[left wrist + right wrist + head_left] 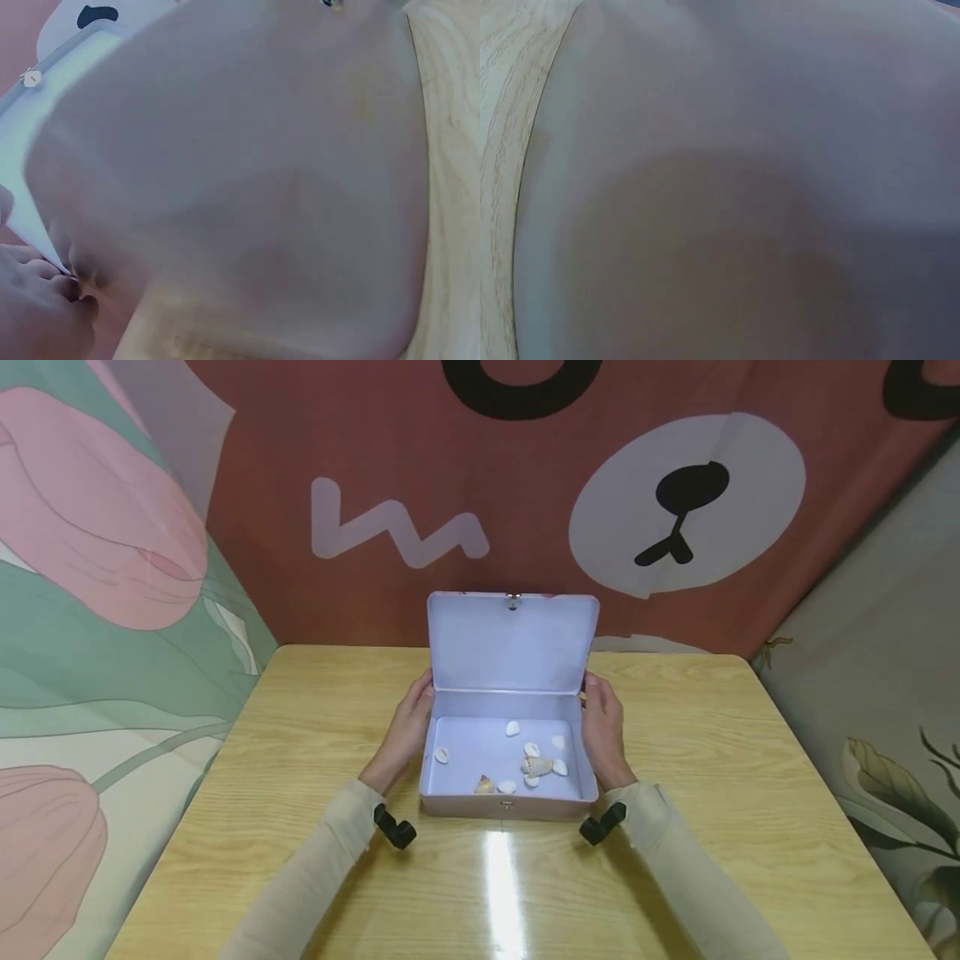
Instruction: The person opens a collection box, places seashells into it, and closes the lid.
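A hinged tin box point(465, 806) with a pale inside stands on the table, its lid point(513, 643) raised at the back. My left hand point(408, 727) grips its left side, fingers toward the hinge corner; in the left wrist view, curled fingers point(45, 307) lie at the box's edge. On the opposite side my right hand point(604, 727) holds the box near the rear corner. Inside are several white seashells point(507, 787), a larger spiral shell point(537, 766) right of the middle and a brownish shell point(484, 785) by the front wall. The box's outer wall point(705, 112) fills the right wrist view, blurred.
The light wooden table point(300, 827) extends around the box. A brown cloth point(375, 602) with a bear's face hangs behind its far edge. Flowered cloths hang at the left point(97, 660) and right point(862, 635). A small clasp point(513, 601) sits on the lid's top edge.
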Action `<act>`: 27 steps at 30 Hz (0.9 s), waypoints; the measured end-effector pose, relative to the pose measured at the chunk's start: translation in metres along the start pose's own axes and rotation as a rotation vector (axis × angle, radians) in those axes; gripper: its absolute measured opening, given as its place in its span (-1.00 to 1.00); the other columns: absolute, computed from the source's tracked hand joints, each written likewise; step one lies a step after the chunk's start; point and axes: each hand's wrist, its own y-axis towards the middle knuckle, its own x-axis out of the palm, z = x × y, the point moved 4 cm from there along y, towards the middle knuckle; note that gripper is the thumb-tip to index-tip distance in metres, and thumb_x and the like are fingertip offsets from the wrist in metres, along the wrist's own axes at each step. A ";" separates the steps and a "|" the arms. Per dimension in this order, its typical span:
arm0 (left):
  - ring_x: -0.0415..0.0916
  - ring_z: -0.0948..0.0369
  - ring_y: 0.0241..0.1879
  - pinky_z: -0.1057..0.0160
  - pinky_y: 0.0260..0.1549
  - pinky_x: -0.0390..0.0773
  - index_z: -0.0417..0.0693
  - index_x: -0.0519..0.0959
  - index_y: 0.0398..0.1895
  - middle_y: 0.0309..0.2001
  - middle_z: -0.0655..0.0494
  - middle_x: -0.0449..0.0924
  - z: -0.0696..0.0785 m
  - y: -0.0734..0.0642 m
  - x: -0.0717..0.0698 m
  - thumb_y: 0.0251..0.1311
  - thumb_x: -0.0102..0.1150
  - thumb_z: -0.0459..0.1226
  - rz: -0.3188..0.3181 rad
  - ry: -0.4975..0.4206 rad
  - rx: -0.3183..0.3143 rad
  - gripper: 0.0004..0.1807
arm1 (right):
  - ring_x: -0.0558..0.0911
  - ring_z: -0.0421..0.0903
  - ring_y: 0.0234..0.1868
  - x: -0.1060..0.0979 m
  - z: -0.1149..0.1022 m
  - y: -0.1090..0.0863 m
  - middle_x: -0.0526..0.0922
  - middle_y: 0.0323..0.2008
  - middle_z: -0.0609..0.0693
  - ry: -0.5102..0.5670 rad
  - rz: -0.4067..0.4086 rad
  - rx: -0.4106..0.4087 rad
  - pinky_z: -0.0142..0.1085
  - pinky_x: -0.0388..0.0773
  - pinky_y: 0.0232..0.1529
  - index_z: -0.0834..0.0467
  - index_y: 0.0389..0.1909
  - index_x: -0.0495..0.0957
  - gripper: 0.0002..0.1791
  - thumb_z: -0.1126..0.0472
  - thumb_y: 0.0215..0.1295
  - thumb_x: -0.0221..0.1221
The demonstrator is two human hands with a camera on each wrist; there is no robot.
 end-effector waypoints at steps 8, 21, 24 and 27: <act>-0.10 -0.01 0.76 -0.04 0.75 -0.04 -0.16 -0.09 0.76 0.76 -0.08 -0.07 0.014 0.000 -0.002 0.73 -0.68 0.13 -0.078 0.021 -0.025 -0.22 | 0.50 0.11 0.47 -0.002 0.001 0.001 0.53 0.44 0.19 -0.002 0.065 -0.013 0.09 0.49 0.51 0.15 0.48 0.44 -0.34 -0.21 0.73 -0.24; -0.17 -0.05 0.77 -0.04 0.77 -0.10 -0.28 -0.18 0.74 0.77 -0.18 -0.18 0.017 0.000 -0.006 0.62 -0.79 0.30 -0.136 -0.082 -0.092 -0.03 | 0.56 0.15 0.41 -0.001 0.005 0.005 0.53 0.45 0.12 -0.019 0.086 0.001 0.10 0.53 0.45 0.12 0.50 0.46 -0.28 -0.28 0.71 -0.25; -0.18 -0.07 0.77 -0.05 0.77 -0.12 -0.29 -0.19 0.74 0.76 -0.20 -0.18 0.016 0.000 -0.006 0.62 -0.81 0.30 -0.135 -0.092 -0.095 -0.02 | 0.57 0.15 0.40 -0.002 0.005 0.004 0.54 0.44 0.14 -0.013 0.086 0.001 0.09 0.52 0.48 0.12 0.51 0.45 -0.28 -0.29 0.71 -0.26; -0.20 -0.08 0.77 -0.07 0.77 -0.15 -0.30 -0.21 0.74 0.76 -0.22 -0.20 0.016 0.001 -0.006 0.62 -0.82 0.29 -0.142 -0.101 -0.105 -0.02 | 0.58 0.17 0.41 -0.002 0.005 0.001 0.55 0.44 0.17 0.008 0.081 -0.009 0.07 0.50 0.52 0.14 0.50 0.45 -0.28 -0.28 0.71 -0.24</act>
